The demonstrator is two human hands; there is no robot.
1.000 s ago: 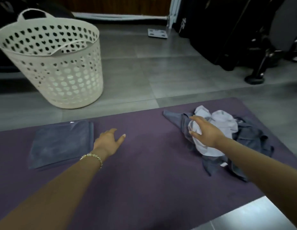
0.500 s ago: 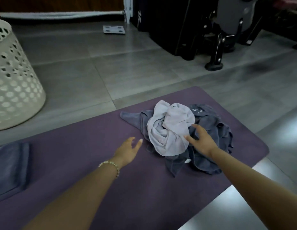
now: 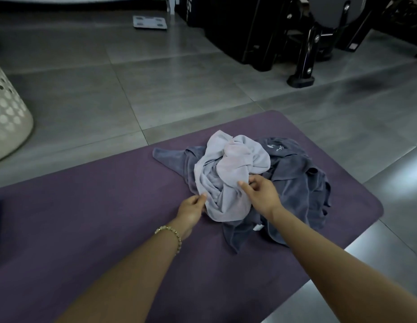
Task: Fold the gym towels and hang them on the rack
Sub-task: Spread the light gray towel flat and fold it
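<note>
Dark grey towels (image 3: 296, 194) lie crumpled on the purple mat (image 3: 86, 224), with a pale towel (image 3: 226, 201) bunched on top. Left hand (image 3: 191, 212) pinches the pale towel's left edge. Right hand (image 3: 261, 197) touches its fold with curled fingers; I cannot tell whether it grips.

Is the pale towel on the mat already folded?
No, the pale towel lies bunched in a heap atop the dark towels on the purple mat.

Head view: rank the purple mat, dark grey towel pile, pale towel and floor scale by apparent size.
1. purple mat
2. dark grey towel pile, partly covered by the pale one
3. pale towel
4. floor scale, farthest from the camera, so its real size is unsure
</note>
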